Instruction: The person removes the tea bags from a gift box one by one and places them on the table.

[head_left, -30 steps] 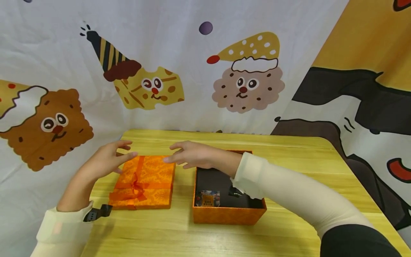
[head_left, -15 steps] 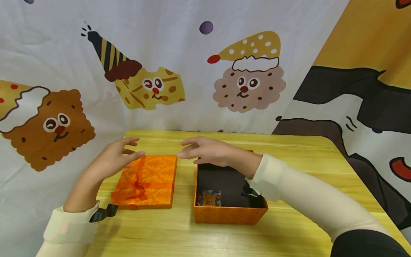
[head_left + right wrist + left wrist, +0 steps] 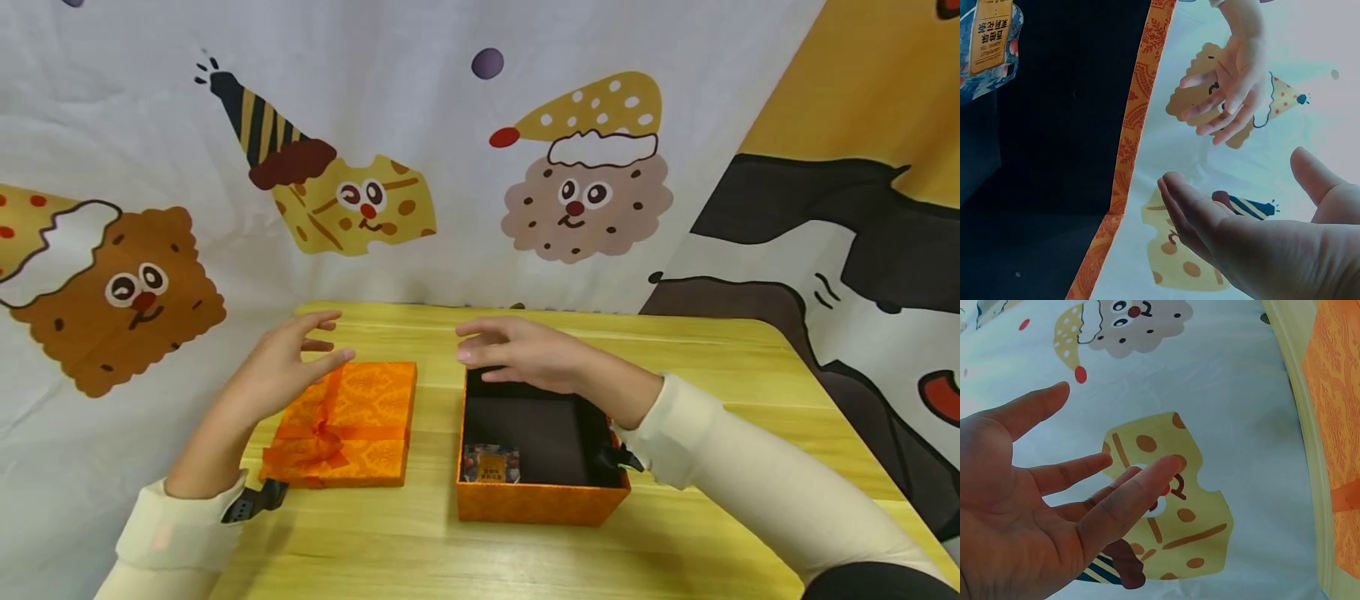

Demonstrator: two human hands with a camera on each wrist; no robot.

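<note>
An orange patterned gift box [image 3: 542,504] with a dark interior stands uncovered on the table. Inside its near left corner lies a small dark packet with an orange label [image 3: 491,464], its printing also visible on the packet [image 3: 990,47] in the right wrist view. To the left rests the box's orange lid [image 3: 375,400], tied with a ribbon bow [image 3: 321,442]. My left hand [image 3: 288,367] hovers above the lid's far left part, fingers spread and nothing held. Over the far side of the box my right hand [image 3: 528,354] hangs with loosely bent fingers, holding nothing.
All of this is on a light wooden table [image 3: 360,550]. Behind it hangs a white curtain [image 3: 450,275] with cartoon biscuits and cheese. Dark straps [image 3: 255,500] sit at the wrists.
Both hands have moved to the right, the right hand farther, from the gap beside the lid to over the box. Box, packet and lid stay put on the table.
</note>
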